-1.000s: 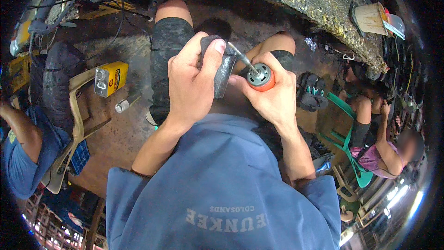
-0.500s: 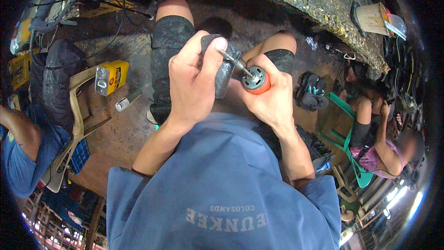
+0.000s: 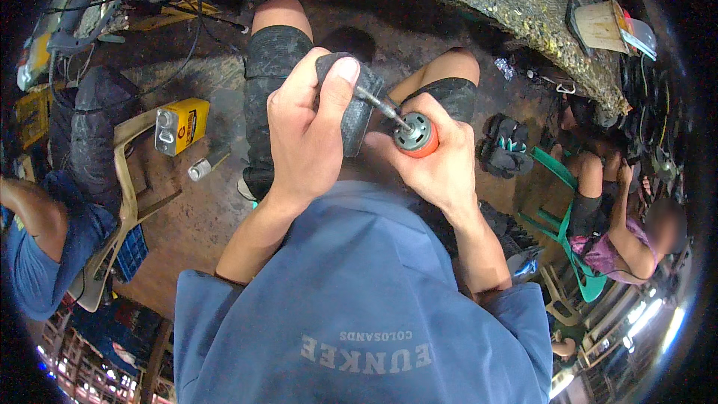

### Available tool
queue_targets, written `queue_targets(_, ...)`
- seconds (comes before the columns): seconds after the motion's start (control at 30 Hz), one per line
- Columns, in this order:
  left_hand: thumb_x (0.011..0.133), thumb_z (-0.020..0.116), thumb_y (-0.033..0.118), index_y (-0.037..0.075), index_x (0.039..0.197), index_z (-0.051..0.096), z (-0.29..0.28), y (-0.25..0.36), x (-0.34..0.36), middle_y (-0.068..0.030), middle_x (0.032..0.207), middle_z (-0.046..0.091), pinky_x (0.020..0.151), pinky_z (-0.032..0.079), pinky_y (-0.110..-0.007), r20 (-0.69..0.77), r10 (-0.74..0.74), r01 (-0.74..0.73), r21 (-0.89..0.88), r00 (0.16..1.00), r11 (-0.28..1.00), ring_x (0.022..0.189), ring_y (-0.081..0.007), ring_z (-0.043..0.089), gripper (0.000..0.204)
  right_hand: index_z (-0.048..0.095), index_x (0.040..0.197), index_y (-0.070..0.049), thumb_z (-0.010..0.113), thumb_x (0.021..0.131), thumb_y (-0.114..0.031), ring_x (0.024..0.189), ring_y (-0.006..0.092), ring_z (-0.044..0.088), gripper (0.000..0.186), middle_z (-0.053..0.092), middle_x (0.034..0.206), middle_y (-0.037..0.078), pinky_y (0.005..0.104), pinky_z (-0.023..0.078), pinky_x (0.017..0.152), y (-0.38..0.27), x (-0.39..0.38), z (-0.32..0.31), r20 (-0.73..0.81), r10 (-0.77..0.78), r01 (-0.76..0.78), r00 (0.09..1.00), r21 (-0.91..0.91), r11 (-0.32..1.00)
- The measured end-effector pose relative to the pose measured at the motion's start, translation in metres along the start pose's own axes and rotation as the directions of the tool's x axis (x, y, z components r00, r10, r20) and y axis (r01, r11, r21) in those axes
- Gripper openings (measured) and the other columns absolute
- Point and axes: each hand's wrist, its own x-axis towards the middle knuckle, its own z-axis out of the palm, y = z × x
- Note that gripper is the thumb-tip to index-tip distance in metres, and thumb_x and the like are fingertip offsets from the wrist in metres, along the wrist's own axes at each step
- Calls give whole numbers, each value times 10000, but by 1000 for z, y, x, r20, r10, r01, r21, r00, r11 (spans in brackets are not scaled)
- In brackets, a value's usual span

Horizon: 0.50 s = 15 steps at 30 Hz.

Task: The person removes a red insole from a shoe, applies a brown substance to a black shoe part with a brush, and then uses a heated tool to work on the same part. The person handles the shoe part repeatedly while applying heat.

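Note:
My left hand (image 3: 305, 131) is closed round a dark, flat piece with a textured face (image 3: 355, 114), its thumb on the upper part. It looks like a shoe sole, but the kind is not certain. My right hand (image 3: 443, 151) grips a handheld motor tool (image 3: 417, 135) with an orange body and a slotted silver end. From that end a thin metal shaft (image 3: 380, 102) reaches up and left to the dark piece, close to my left thumb. Whether its tip touches the piece is hard to see. Both hands are above my lap, between my knees.
On the floor to the left are a yellow tin can (image 3: 182, 127) and a small clear jar (image 3: 200, 170), beside a beige chair (image 3: 127, 179). Dark sandals (image 3: 507, 146) lie at the right. A crusted worktop (image 3: 523, 15) spans the far side. People sit at both sides.
My left hand and the dark piece have shifted slightly up and left. The motor tool has tilted a little, and its shaft now shows more of its length.

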Motion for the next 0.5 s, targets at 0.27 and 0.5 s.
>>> queue_targets(0.27,1105,607,199,13,874,613,-3,4,-2,-7,699,551,598,421,-302,-24,36,-35,68,999,997,672,-69,490,297,697,960,-101,945,790,-303,747,327,761,363,744,787,126,439,592,681,6,0,-2,-49,-35,32,998,-62,998)
queue_targets(0.5,1106,604,203,8,893,635,-5,7,1,-16,703,590,595,447,-302,-37,32,-28,101,999,994,658,-70,533,290,676,943,-60,956,779,-253,695,287,745,379,710,747,116,400,584,672,6,-5,-1,-49,-72,67,996,-101,993)
